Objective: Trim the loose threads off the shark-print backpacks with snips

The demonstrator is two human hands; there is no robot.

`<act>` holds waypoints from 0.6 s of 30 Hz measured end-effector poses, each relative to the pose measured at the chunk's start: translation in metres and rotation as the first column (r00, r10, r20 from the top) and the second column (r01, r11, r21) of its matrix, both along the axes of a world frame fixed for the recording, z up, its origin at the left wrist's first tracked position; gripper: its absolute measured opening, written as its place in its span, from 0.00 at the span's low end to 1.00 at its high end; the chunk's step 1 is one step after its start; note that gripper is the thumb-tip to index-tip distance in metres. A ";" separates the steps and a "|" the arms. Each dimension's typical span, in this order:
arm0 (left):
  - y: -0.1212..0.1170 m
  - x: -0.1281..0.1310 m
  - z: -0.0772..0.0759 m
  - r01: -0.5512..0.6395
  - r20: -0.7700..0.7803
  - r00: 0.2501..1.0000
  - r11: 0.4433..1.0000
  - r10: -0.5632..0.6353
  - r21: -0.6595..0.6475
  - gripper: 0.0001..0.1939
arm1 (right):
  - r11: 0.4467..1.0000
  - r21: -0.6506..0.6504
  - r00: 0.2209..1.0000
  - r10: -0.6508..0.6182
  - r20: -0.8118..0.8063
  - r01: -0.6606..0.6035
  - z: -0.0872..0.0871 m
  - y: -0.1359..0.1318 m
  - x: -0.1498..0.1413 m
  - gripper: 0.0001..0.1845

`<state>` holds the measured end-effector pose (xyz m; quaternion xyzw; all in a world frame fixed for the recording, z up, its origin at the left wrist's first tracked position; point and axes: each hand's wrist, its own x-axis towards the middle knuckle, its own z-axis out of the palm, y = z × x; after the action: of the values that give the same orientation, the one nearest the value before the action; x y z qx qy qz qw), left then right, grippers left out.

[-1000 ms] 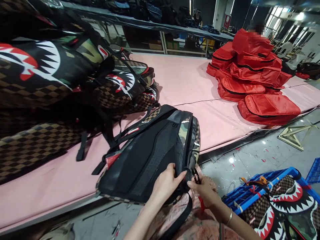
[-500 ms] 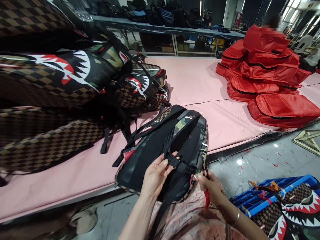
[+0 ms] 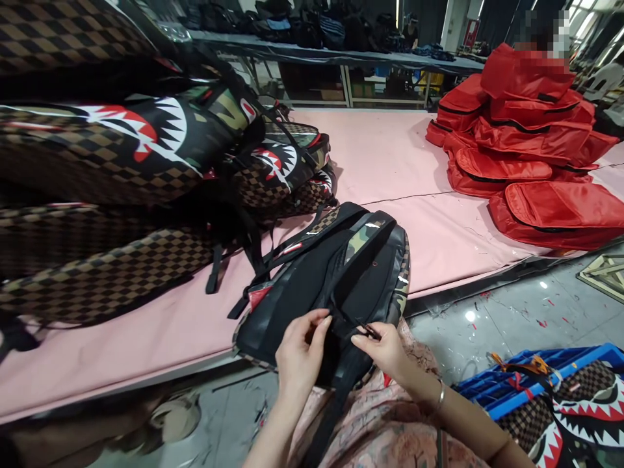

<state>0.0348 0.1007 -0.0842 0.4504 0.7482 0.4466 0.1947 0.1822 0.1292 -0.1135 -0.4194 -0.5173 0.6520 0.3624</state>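
Note:
A backpack (image 3: pixel 302 286) with black back panel, camouflage strap patches and checkered edges lies at the pink table's front edge, straps upward. My left hand (image 3: pixel 302 348) is closed, thumb and fingertips pinching a black webbing strap (image 3: pixel 336 312) over the back panel. Just to the right, my right hand (image 3: pixel 383 348) is closed around small dark thread snips (image 3: pixel 369 331), their tip pointing at the strap. Part of the snips is hidden by the fingers. A bit of red shows below that hand. The strap's loose end hangs down toward my lap.
Checkered shark-mouth backpacks (image 3: pixel 146 149) are piled at the left of the pink table (image 3: pixel 385 149). Red bags (image 3: pixel 531 136) are stacked at the right, a person behind them. A blue crate (image 3: pixel 517 383) with more shark-print pieces stands on the floor at lower right.
My right hand has moved left and up from the backpack's side edge to the strap, bringing the snips beside my left hand. My left hand has shifted slightly down. The view has shifted slightly.

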 end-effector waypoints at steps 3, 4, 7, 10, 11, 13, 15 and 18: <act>-0.011 0.001 0.013 0.160 -0.047 0.986 0.985 -0.163 -0.065 0.14 | 0.999 0.031 1.000 -0.019 0.013 0.019 -0.001 -0.006 -0.004 0.12; -0.012 0.002 0.016 0.197 -0.047 0.978 0.976 -0.202 -0.089 0.13 | 0.998 0.053 0.999 -0.027 0.031 0.025 0.000 -0.007 -0.005 0.12; -0.011 0.001 0.018 0.279 -0.041 0.956 0.945 -0.290 -0.173 0.10 | 0.992 0.125 0.995 -0.033 0.098 0.021 0.004 -0.011 -0.003 0.11; -0.007 0.002 0.014 0.345 -0.056 0.927 0.900 -0.371 -0.265 0.11 | 0.986 0.165 0.987 -0.033 0.159 0.006 0.007 -0.014 -0.001 0.10; -0.005 0.003 0.012 0.339 -0.070 0.926 0.899 -0.371 -0.277 0.12 | 0.985 0.174 0.984 -0.036 0.175 0.005 0.008 -0.014 0.000 0.10; -0.003 0.005 0.010 0.304 -0.036 0.945 0.914 -0.324 -0.268 0.13 | 0.981 0.195 0.980 -0.046 0.193 0.007 0.010 -0.015 0.003 0.09; -0.003 0.009 0.010 0.276 0.172 0.956 0.929 -0.238 -0.248 0.16 | 0.978 0.208 0.979 -0.054 0.199 0.012 0.012 -0.015 0.006 0.09; -0.005 0.016 0.015 0.271 0.642 0.762 0.944 -0.092 -0.187 0.19 | 0.978 0.207 0.974 -0.052 0.219 0.006 0.015 -0.014 0.013 0.09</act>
<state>0.0510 0.0952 -0.0693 0.3170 0.6469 0.4434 0.5333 0.1957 0.1149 -0.0990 -0.4580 -0.6129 0.5387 0.3527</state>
